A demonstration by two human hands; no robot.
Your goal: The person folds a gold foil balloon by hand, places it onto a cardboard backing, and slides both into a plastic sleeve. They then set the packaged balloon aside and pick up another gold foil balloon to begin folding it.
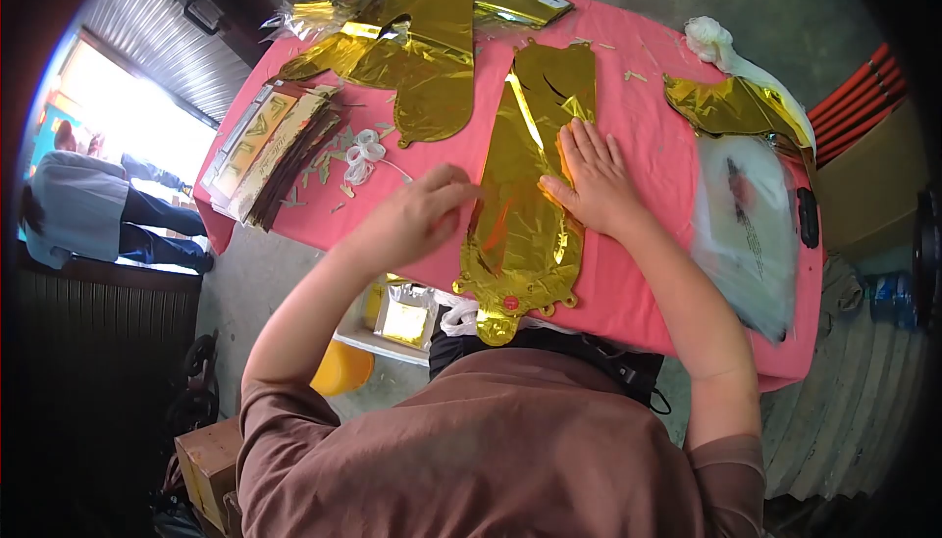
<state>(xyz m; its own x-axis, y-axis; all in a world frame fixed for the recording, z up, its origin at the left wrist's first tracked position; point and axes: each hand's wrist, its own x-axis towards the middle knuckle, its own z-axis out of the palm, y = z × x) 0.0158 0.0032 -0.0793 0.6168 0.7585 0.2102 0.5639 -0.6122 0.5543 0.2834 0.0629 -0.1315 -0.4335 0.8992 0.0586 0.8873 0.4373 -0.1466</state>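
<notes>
A long gold foil piece [525, 146] with small tabs along its edges lies on the pink cloth [392, 200], its lower end hanging over the near table edge. My right hand [599, 180] rests flat on the foil's right side, fingers spread. Just left of the foil, my left hand [427, 209] is raised with fingers bent together at the foil's edge; what they hold, if anything, is too small to make out. Beyond my left hand is a white string bundle [364, 158] among small paper strips.
Stacked printed packets [270, 155] stand at the left. More gold foil [432, 67] lies at the back, another piece [721, 106] at the right above a clear plastic bag [746, 224]. A white box [388, 342] sits below the edge. Another person [88, 204] is far left.
</notes>
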